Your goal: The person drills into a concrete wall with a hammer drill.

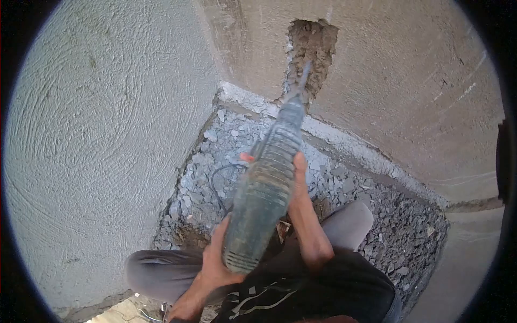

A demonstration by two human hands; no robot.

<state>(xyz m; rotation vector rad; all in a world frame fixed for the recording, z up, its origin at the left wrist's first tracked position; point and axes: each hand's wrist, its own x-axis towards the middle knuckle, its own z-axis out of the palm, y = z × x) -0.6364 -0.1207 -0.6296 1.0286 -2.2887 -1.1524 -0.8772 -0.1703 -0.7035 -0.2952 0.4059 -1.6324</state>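
Note:
A dusty green-grey power tool [261, 199] with a ribbed front part slants up from the person's lap. Its pointed metal bit [305, 75] reaches into a rough hole [315, 43] chipped in the brown wall. My left hand [216, 258] is closed around the tool's rear end, low at the left. Farther forward, my right hand [299, 180] grips the tool's middle from the right side and below. A reddish fingertip shows at the tool's left edge. Most of the fingers of both hands are hidden by the tool's body.
A grey plastered wall [107, 134] stands at the left, meeting the brown wall [404, 97] in a corner. Broken rubble [398, 231] covers the ground. A dark cable [214, 183] loops beside the tool. The person's bent knees [353, 220] flank the tool.

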